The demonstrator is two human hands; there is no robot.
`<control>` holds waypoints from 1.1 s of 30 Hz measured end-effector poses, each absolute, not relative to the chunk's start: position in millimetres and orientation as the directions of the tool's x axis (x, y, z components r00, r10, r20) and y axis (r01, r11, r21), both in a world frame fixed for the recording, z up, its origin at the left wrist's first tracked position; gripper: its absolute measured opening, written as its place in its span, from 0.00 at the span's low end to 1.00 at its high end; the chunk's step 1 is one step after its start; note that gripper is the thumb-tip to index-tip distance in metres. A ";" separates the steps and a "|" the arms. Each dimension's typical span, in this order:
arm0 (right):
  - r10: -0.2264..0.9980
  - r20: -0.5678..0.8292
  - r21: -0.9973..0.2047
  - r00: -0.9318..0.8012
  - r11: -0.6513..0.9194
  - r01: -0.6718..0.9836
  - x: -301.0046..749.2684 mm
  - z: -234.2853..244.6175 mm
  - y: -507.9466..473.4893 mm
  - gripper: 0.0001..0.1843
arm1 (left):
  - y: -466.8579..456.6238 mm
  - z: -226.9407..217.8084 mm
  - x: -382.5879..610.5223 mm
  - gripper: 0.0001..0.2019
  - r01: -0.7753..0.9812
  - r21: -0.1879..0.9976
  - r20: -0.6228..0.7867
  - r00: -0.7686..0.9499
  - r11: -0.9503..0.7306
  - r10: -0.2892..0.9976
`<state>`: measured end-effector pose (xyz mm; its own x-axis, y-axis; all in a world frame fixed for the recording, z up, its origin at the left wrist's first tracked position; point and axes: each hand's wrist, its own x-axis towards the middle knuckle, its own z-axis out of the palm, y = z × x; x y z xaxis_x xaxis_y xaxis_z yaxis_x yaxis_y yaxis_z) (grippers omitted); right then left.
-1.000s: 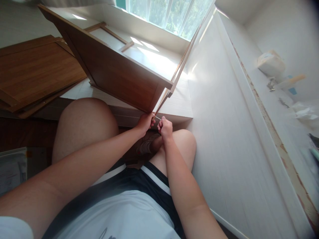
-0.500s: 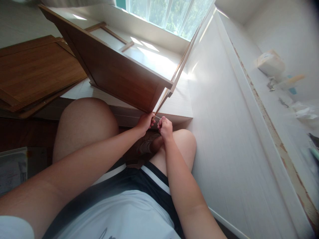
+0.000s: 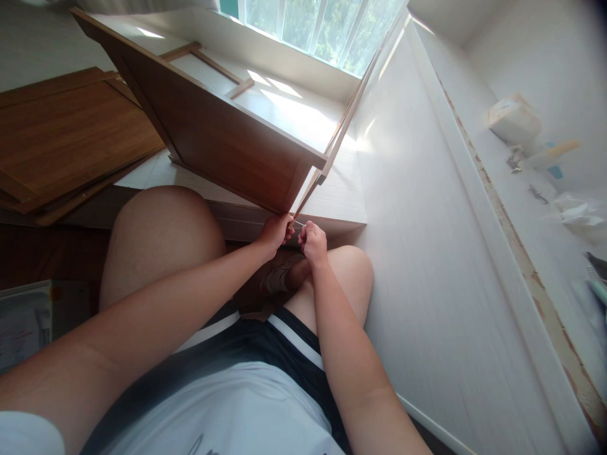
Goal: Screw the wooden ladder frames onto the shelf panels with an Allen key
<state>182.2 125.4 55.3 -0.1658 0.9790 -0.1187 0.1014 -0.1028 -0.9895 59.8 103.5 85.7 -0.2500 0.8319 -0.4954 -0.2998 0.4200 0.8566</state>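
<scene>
— What's standing biggest here?

— A tall pale panel (image 3: 441, 221) is filling three o'clock. Next, a dark framed wooden panel (image 3: 213, 129) is standing on edge, tilted, at eleven o'clock, its lower corner reaching the hands at the dial's center. Behind it a pale ledge (image 3: 348, 203) is catching sunlight, and a stack of wooden boards (image 3: 71, 142) is lying at ten.

— Smaller?

— A narrow wooden frame (image 3: 340, 138) is rising from that corner toward one o'clock.

— And the hands?

— The left hand (image 3: 277, 234) is resting at the corner, fingers curled; I can't tell whether they're clamping the wood. The right hand (image 3: 313, 242), just beside it at four o'clock, is gripping a thin rod (image 3: 298, 222), whose tip is hidden.

— How would you be working it?

— I'd be bracing the corner firmly with the left, lining the rod up straight, and pressing gently. A skewed rod would be risking slips into those nearby fingers.
</scene>
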 end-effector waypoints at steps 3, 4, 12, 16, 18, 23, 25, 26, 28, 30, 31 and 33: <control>0.977 -0.136 -0.987 -0.165 -0.119 0.109 182.2 56.0 125.3 0.28 | 103.8 86.0 59.8 0.11 -0.300 0.856 -0.498 -0.253 0.422 0.830; 0.975 -0.148 -0.985 -0.167 -0.132 0.107 182.1 56.7 125.2 0.29 | 103.8 86.1 59.8 0.11 -0.299 0.856 -0.498 -0.253 0.422 0.829; 0.958 -0.227 -0.973 -0.173 -0.216 0.081 179.9 61.7 123.4 0.29 | 103.7 86.9 59.9 0.11 -0.293 0.857 -0.496 -0.247 0.424 0.832; 0.957 -0.232 -0.973 -0.175 -0.227 0.052 179.2 63.3 122.8 0.29 | 103.9 87.3 59.9 0.11 -0.289 0.857 -0.498 -0.248 0.427 0.831; 0.954 -0.239 -0.971 -0.179 -0.237 0.034 179.1 64.4 122.5 0.28 | 104.0 87.2 59.9 0.11 -0.288 0.857 -0.498 -0.247 0.428 0.831; 0.941 -0.281 -0.959 -0.187 -0.283 0.017 179.1 65.5 122.7 0.28 | 104.0 87.6 60.2 0.11 -0.291 0.854 -0.502 -0.246 0.431 0.829; 0.936 -0.299 -0.954 -0.186 -0.300 0.023 179.3 65.2 123.0 0.28 | 103.9 88.3 60.4 0.11 -0.293 0.852 -0.505 -0.245 0.433 0.827; 0.934 -0.304 -0.952 -0.186 -0.305 0.028 179.5 64.9 123.2 0.28 | 103.8 88.7 60.5 0.11 -0.294 0.852 -0.506 -0.246 0.434 0.827; 0.934 -0.307 -0.952 -0.183 -0.305 0.035 179.9 64.6 123.4 0.28 | 103.5 89.5 60.6 0.11 -0.295 0.852 -0.506 -0.248 0.433 0.826; 0.937 -0.302 -0.953 -0.176 -0.300 0.038 180.4 64.4 123.6 0.28 | 103.2 89.9 60.8 0.11 -0.294 0.854 -0.502 -0.245 0.430 0.829; 0.939 -0.299 -0.954 -0.171 -0.297 0.041 180.7 64.4 123.7 0.28 | 103.0 89.9 60.9 0.11 -0.294 0.855 -0.500 -0.243 0.428 0.831; 0.942 -0.296 -0.955 -0.158 -0.291 0.054 181.0 64.5 123.7 0.28 | 102.7 89.2 61.3 0.11 -0.295 0.856 -0.496 -0.238 0.424 0.835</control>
